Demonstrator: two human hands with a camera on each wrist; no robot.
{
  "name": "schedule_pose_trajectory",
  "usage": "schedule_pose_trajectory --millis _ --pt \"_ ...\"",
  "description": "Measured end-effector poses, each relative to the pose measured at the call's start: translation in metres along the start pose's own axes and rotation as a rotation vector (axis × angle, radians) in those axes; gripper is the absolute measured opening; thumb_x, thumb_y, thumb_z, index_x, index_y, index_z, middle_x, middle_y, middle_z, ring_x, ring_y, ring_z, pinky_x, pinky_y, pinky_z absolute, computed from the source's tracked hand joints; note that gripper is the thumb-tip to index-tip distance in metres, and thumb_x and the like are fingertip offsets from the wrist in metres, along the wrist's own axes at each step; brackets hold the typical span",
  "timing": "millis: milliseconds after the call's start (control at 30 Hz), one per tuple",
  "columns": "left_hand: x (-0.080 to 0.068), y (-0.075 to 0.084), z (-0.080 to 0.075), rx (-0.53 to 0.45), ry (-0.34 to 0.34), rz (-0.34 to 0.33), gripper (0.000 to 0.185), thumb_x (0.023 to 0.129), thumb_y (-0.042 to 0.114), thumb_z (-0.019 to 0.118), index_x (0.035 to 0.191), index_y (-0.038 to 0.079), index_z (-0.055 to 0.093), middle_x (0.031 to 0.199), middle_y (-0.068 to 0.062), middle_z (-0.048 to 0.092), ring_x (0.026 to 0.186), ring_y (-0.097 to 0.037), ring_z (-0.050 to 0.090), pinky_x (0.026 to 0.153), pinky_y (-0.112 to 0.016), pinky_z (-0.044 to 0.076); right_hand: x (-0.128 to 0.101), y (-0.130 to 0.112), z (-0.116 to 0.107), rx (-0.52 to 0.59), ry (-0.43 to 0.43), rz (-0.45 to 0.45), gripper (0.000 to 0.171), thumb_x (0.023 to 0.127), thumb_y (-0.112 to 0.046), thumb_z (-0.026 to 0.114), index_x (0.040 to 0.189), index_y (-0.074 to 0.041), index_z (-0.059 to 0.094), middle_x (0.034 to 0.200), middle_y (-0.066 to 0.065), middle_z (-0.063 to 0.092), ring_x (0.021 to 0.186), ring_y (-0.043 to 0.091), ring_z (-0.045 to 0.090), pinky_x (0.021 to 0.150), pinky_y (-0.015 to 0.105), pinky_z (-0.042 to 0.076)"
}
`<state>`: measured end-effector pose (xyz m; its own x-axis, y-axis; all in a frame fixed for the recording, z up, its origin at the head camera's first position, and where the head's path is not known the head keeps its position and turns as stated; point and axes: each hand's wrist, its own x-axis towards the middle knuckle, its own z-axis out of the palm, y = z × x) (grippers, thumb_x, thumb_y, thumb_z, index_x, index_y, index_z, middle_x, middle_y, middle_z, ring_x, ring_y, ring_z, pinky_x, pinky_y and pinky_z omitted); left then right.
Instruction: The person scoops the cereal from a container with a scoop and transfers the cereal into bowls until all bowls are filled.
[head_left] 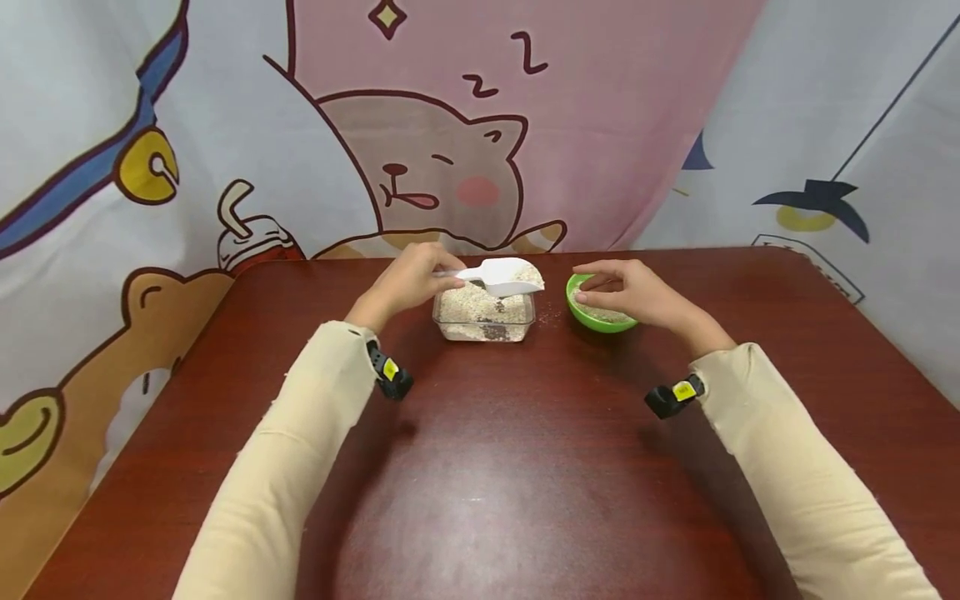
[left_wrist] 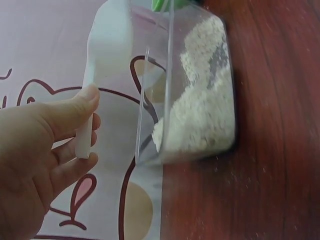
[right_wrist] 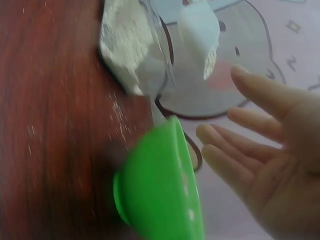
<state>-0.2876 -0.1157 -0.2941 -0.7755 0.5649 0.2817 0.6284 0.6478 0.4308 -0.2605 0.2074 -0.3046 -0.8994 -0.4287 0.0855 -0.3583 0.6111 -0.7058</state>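
My left hand point(head_left: 417, 279) grips the handle of a white scoop point(head_left: 501, 275), with the thumb on one side and fingers on the other in the left wrist view. Pale oat-like flakes point(right_wrist: 212, 61) lie at the scoop's tip. Below the scoop stands a clear rectangular container point(head_left: 483, 333), partly filled with flakes point(left_wrist: 200, 115) and showing a bare patch of bottom. To its right is a green bowl point(head_left: 604, 325) holding similar flakes. Above the bowl hovers my right hand point(head_left: 636, 290), fingers loosely extended; the right wrist view shows nothing held, and a gap to the bowl.
Scattered flakes point(right_wrist: 119, 115) dot the dark red wooden table point(head_left: 480, 467) between container and bowl. Right behind the table's far edge hangs a cartoon-printed cloth point(head_left: 600, 125). Black wrist straps point(head_left: 390, 372) sit at both cuffs.
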Motion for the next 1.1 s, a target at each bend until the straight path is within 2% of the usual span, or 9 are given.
schedule_pose_trajectory --millis 167,367,500,767,933,1100 --pt "0.01 0.008 0.005 -0.017 -0.011 0.006 0.021 0.081 0.012 0.069 0.098 0.0 0.071 0.086 -0.009 0.062 0.078 -0.021 0.053 0.069 -0.032 0.043 -0.009 0.012 -0.019 -0.025 0.005 0.036 0.048 0.085 -0.022 0.065 0.128 -0.004 0.052 0.114 0.019 0.059 0.103 0.029 0.058 0.075 0.027 0.047" --pt "0.023 0.019 0.01 -0.025 -0.03 -0.004 0.021 0.081 0.015 0.07 0.098 0.003 0.071 0.086 -0.008 0.063 0.079 -0.02 0.055 0.071 -0.031 0.044 -0.017 0.031 -0.038 -0.041 0.033 0.108 0.052 0.086 -0.025 0.064 0.132 -0.005 0.048 0.127 0.019 0.05 0.113 0.031 0.051 0.084 0.039 0.046" --pt "0.032 0.025 0.013 0.005 -0.043 -0.001 0.022 0.08 0.016 0.07 0.099 0.004 0.072 0.083 -0.008 0.061 0.077 -0.02 0.054 0.069 -0.031 0.042 -0.021 0.042 -0.044 -0.051 0.017 0.112 0.054 0.085 -0.023 0.065 0.132 -0.003 0.047 0.131 0.019 0.046 0.117 0.033 0.046 0.088 0.047 0.042" --pt "0.051 0.034 0.018 0.029 -0.077 0.005 0.022 0.081 0.015 0.069 0.1 0.003 0.071 0.088 -0.009 0.062 0.082 -0.021 0.055 0.075 -0.031 0.043 -0.024 0.061 -0.047 -0.031 -0.049 0.131 0.06 0.082 -0.022 0.069 0.134 -0.003 0.044 0.131 0.019 0.047 0.119 0.033 0.045 0.089 0.049 0.042" --pt "0.059 0.04 0.022 0.079 -0.083 -0.004 0.022 0.082 0.016 0.069 0.1 0.005 0.071 0.091 -0.009 0.062 0.086 -0.02 0.056 0.079 -0.03 0.043 -0.025 0.067 -0.046 -0.051 -0.069 0.153 0.062 0.082 -0.023 0.069 0.135 -0.002 0.043 0.128 0.021 0.049 0.114 0.032 0.049 0.087 0.046 0.044" --pt "0.067 0.043 0.03 0.122 -0.094 -0.053 0.021 0.083 0.021 0.068 0.1 0.01 0.072 0.096 -0.005 0.063 0.089 -0.017 0.056 0.08 -0.029 0.043 -0.028 0.07 -0.046 -0.055 -0.084 0.163 0.063 0.083 -0.023 0.068 0.134 0.002 0.042 0.125 0.025 0.05 0.109 0.033 0.053 0.08 0.029 0.047"
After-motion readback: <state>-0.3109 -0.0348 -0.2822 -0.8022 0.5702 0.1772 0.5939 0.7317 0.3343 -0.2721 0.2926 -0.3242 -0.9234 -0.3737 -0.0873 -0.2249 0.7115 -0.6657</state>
